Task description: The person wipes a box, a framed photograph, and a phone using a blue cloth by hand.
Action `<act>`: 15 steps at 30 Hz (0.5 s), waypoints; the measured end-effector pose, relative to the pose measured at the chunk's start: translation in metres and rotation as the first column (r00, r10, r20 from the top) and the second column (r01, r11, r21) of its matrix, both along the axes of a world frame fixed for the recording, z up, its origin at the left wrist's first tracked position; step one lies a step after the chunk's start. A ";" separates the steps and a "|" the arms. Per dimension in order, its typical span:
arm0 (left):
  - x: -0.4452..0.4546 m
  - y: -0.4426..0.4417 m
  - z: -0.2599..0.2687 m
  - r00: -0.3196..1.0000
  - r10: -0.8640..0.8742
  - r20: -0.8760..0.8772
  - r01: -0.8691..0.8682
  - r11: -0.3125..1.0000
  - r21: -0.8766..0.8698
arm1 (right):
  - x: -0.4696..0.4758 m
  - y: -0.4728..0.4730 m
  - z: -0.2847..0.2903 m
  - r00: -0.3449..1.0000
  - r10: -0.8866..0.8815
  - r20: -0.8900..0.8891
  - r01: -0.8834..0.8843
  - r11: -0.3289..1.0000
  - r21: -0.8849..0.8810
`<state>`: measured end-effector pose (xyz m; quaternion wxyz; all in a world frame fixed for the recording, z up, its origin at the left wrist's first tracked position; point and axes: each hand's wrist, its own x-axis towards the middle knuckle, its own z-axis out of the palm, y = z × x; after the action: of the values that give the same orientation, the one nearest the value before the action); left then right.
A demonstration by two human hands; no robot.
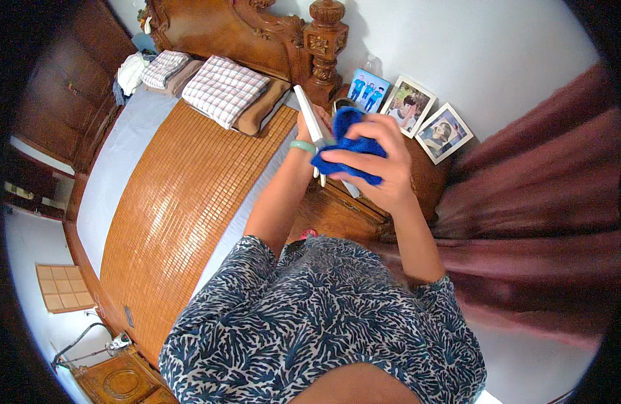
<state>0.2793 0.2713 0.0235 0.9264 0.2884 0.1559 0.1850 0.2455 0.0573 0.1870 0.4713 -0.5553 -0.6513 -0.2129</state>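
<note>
A white frame [311, 115], seen nearly edge-on, is tilted up in front of me. My left hand [309, 124], with a pale green bangle [303, 146] at its wrist, grips the frame from its left side; most of those fingers are hidden behind it. Bunched in my right hand [383, 161] is a blue cloth [352, 149], which lies against the frame's lower right part. That hand looks slightly blurred. Whatever the frame holds cannot be seen from here.
Three framed photographs [409, 105] lean against the wall on a wooden nightstand [425, 169]. To the left stands a bed with a slatted mat [179, 192], checked pillows [222, 91] and a carved headboard [224, 30]. A dark red curtain [532, 212] hangs at right.
</note>
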 end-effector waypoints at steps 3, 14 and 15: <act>-0.005 -0.021 0.012 0.980 -0.196 0.015 0.197 0.977 -0.082 | 0.011 0.016 -0.015 0.995 0.102 0.006 -0.102 0.995 -0.014; -0.016 0.030 -0.001 0.984 0.180 -0.004 -0.178 0.972 -0.150 | 0.026 -0.041 -0.077 0.999 -0.019 -0.032 0.008 0.955 -0.297; -0.015 0.033 -0.003 0.983 0.171 0.073 -0.154 0.969 -0.193 | 0.031 -0.048 -0.083 0.999 -0.022 -0.029 0.013 0.956 -0.292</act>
<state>0.2643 0.3040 0.0202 0.9372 0.1779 0.1542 0.2574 0.2766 0.0091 0.1040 0.3928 -0.6277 -0.6631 -0.1099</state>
